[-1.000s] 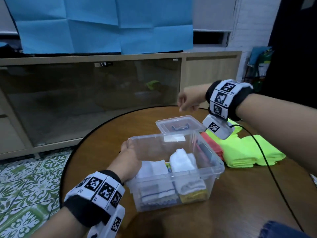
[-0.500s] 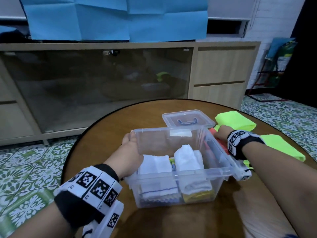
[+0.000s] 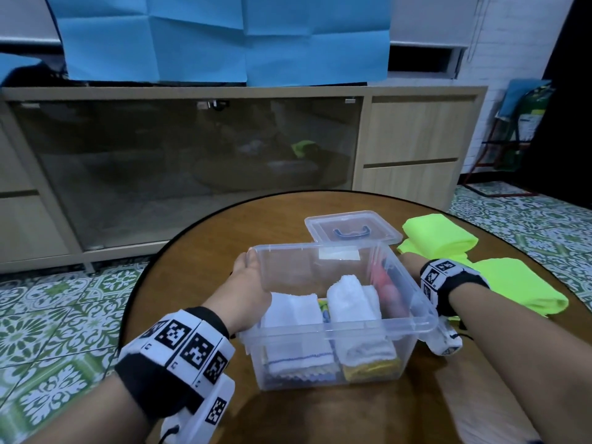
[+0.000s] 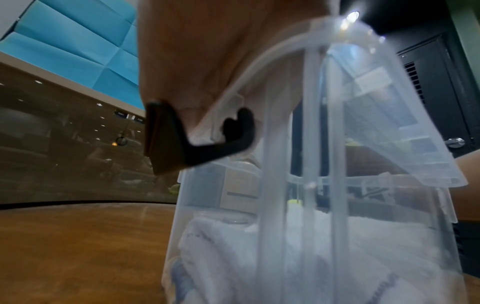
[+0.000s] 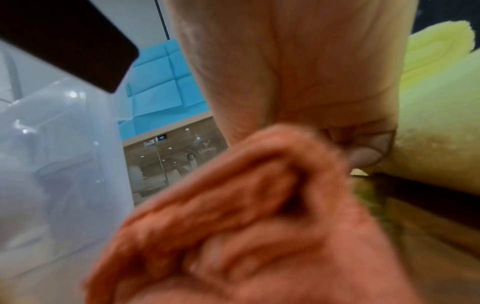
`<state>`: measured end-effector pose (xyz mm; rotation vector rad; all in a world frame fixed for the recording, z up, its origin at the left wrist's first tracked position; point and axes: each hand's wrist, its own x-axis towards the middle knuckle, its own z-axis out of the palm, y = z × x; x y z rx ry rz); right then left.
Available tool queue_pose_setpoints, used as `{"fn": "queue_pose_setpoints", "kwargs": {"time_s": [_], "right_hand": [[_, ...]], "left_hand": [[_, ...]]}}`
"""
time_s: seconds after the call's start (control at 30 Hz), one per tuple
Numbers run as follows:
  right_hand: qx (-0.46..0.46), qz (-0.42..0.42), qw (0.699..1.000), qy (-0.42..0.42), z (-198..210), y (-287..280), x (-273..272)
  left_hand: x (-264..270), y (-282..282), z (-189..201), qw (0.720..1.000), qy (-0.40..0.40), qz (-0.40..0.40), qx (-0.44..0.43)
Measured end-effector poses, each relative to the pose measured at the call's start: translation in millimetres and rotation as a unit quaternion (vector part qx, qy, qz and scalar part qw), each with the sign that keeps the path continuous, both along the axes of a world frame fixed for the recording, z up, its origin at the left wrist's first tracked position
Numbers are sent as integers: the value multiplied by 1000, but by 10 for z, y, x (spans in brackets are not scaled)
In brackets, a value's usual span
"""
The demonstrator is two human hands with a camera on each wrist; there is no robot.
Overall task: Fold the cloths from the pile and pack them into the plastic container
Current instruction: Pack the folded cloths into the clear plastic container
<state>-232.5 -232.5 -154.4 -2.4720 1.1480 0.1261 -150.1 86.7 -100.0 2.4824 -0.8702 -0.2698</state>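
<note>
The clear box [image 3: 339, 318] sits in the middle of the round counter [image 3: 198, 251]. White cloths [image 3: 349, 293] lie folded inside it. The left hand [image 3: 246, 286] holds the box's left rim. The right hand [image 5: 298, 67] is low beside the box's right wall, and its fingers pinch an orange cloth [image 5: 246, 216]. Green cloths [image 3: 439, 238] lie on the right. The lid [image 3: 352, 230] lies just behind the box.

From the head cam we look forward and down over the round worktop [image 3: 198, 251]. Both wrist cams sit low and really close, flanking the clear plastic container [image 3: 336, 322] that all three views share.
</note>
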Motion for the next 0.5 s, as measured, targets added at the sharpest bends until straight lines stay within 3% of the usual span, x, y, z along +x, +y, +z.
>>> {"fn": "queue_pose_setpoints", "kwargs": {"time_s": [0.3, 0.4, 0.5], "right_hand": [[110, -59, 992, 6, 318, 70, -160], [86, -54, 989, -104, 599, 20, -193], [30, -31, 975, -217, 1145, 74, -291]], "left_hand": [[-22, 15, 35, 1000, 3, 5, -7], [-3, 39, 40, 999, 32, 4, -21], [38, 69, 81, 998, 33, 21, -58]]}}
